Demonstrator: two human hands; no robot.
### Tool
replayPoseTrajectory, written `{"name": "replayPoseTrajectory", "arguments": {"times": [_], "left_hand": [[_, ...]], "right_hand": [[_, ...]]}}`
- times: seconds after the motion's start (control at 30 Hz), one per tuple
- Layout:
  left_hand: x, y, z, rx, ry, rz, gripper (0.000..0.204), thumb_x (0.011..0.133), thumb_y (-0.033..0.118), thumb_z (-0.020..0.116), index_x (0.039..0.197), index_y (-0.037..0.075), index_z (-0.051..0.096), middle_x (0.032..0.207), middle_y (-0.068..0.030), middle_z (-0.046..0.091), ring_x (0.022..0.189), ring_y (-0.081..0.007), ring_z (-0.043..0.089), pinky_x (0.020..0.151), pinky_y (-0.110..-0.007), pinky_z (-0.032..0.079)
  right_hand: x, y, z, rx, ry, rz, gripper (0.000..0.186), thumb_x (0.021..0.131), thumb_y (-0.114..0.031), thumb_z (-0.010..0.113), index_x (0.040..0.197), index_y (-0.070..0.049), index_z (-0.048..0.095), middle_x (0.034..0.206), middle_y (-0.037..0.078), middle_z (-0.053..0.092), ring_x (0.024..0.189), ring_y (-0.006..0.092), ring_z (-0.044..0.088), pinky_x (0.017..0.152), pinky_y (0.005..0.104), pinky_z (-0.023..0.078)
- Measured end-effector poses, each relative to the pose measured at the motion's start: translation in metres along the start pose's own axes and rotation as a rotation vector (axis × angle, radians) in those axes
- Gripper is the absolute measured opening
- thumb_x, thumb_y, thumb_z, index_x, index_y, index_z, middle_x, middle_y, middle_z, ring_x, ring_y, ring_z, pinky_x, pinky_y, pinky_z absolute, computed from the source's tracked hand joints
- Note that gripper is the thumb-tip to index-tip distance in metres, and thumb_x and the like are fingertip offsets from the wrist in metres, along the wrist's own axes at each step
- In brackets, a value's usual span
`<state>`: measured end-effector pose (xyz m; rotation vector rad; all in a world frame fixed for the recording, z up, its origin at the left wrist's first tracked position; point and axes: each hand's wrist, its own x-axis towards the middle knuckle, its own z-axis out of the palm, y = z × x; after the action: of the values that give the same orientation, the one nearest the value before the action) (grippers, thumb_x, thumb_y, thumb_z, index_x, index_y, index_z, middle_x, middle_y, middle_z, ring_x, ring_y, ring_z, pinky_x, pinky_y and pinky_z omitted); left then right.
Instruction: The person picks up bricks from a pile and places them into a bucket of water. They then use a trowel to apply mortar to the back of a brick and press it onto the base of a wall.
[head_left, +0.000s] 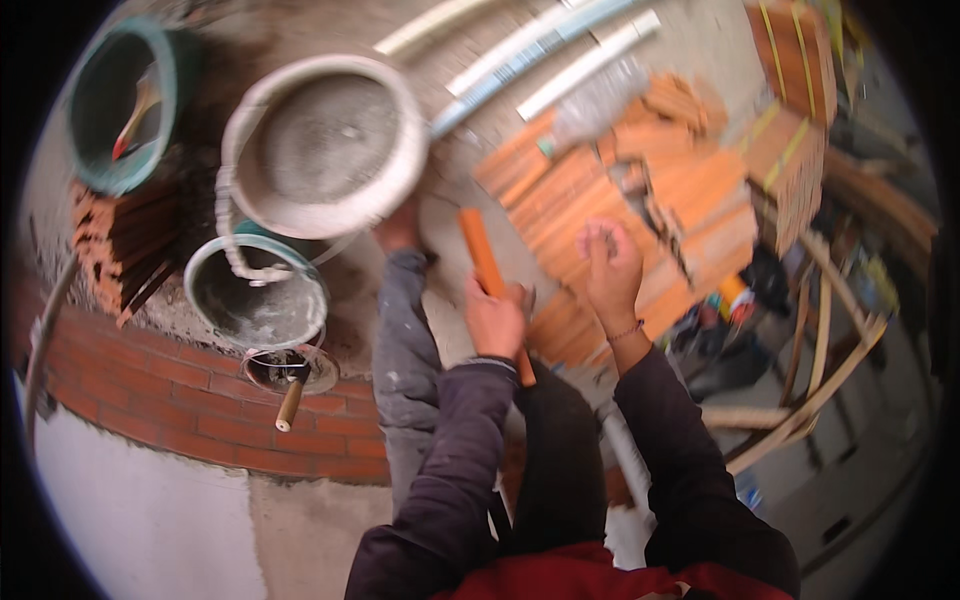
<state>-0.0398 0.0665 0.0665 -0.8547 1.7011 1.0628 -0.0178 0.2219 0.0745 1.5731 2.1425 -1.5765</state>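
Note:
Held in my left hand [494, 322] is a narrow orange brick strip [481, 250], slanting up and away from me; the fingers are closed round its middle. Its lower end shows below my wrist. To the right, my right hand [612, 268] is raised over stacked orange brick strips [560, 215], fingers curled in. A dark patch shows among those fingers, too blurred to name. Left of the brick strip stands a large pale basin [400, 185] of grey mortar [328, 135].
Teal buckets [160, 165] [190, 285] stand at left, the nearer one mortar-smeared. Beside it lies a wooden-handled tool [290, 402] above a brick course [190, 405]. Strapped brick bundles [790, 150] and loose timber [815, 395] are at right; long pale strips [590, 65] lie at the back.

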Motion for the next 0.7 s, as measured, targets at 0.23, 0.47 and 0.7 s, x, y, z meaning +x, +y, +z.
{"name": "replayPoseTrajectory", "arguments": {"times": [0.23, 0.47, 0.7], "left_hand": [[-0.015, -0.058, 0.014, 0.055, -0.091, -0.243, 0.02, 0.08, 0.014, 0.06, 0.098, 0.011, 0.05, 0.081, -0.0013, 0.052, 0.074, -0.0141, 0.054, 0.06, -0.033, 0.048], [-0.019, -0.119, 0.024, 0.255, -0.085, -0.156, 0.026, 0.082, 0.013, 0.06, 0.106, 0.009, 0.051, 0.088, -0.0033, 0.053, 0.077, -0.0159, 0.056, 0.065, -0.035, 0.051], [-0.029, -0.146, 0.035, 0.487, -0.079, -0.112, 0.031, 0.082, 0.013, 0.061, 0.111, 0.01, 0.052, 0.091, -0.0017, 0.052, 0.082, -0.0146, 0.056, 0.069, -0.035, 0.051]], "right_hand": [[-0.255, 0.316, -0.15, -0.195, 0.049, 0.812, 0.022, 0.088, -0.013, 0.066, 0.107, -0.003, 0.06, 0.083, 0.003, 0.062, 0.069, 0.011, 0.058, 0.063, 0.0252, 0.048], [-0.291, 0.454, -0.115, -0.199, 0.257, 0.747, 0.074, 0.072, -0.026, 0.081, 0.13, 0.001, 0.045, 0.126, 0.022, 0.053, 0.116, 0.0289, 0.054, 0.093, 0.0368, 0.046], [-0.228, 0.449, -0.045, -0.379, 0.627, 0.667, 0.105, 0.062, -0.032, 0.086, 0.144, -0.004, 0.026, 0.133, 0.023, 0.04, 0.128, 0.0405, 0.034, 0.107, 0.0474, 0.029]]}}
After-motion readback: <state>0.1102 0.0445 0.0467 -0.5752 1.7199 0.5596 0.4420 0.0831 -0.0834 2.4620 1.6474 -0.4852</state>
